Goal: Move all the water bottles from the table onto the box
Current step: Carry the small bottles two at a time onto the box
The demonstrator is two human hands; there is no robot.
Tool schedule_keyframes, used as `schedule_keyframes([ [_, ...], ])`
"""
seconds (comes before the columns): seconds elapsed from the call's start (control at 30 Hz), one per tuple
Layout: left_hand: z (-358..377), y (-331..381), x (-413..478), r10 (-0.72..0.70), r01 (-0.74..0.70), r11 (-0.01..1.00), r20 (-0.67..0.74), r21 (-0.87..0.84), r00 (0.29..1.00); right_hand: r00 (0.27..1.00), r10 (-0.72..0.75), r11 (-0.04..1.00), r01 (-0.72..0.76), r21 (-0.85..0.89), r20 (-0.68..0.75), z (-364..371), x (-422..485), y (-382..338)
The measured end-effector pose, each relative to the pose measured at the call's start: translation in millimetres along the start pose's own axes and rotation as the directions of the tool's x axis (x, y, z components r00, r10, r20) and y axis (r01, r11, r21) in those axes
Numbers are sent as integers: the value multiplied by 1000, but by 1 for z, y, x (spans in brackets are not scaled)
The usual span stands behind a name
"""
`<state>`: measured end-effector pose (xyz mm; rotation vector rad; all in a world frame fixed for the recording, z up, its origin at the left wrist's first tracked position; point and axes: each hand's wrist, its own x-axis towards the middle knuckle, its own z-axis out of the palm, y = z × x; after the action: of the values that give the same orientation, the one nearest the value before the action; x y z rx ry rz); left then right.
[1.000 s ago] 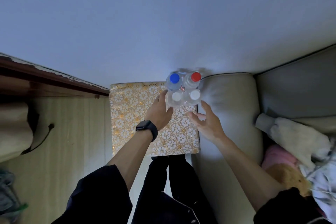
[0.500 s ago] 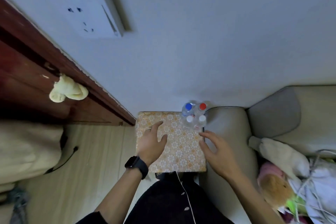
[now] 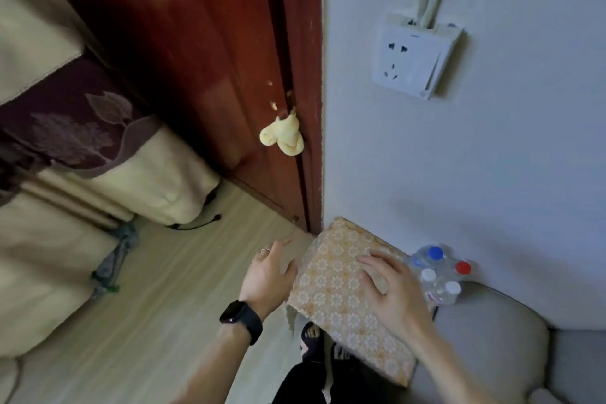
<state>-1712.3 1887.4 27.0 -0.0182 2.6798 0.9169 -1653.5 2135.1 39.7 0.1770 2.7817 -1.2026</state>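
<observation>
Splayed right hand point(image 3: 395, 293) over box point(image 3: 331, 300)

One box point(image 3: 334, 292). Four water bottles point(image 3: 439, 285) at its 3 o'clock: one blue cap point(image 3: 435, 252), one red cap point(image 3: 463, 268), two white caps point(image 3: 428, 274). My two hands: left hand point(image 3: 267, 279), right hand point(image 3: 392, 289). One watch point(image 3: 241, 316), one ring point(image 3: 265, 250), one wall socket point(image 3: 414, 56).

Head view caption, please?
Four capped water bottles cluster at the far right corner of the floral box; right hand spread over its top, left hand open beside it.
</observation>
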Motion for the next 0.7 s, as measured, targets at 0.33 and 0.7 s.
schedule_keyframes([
  [0.33,-30,-80,-131,-411,372,912,-343,-175,845,813,-380,896,441,-40,442,73,24,-86],
  [0.7,-95,-153,-424,-703,645,590,-703,-486,112,80,-762,389,850,355,642,210,-119,-317],
])
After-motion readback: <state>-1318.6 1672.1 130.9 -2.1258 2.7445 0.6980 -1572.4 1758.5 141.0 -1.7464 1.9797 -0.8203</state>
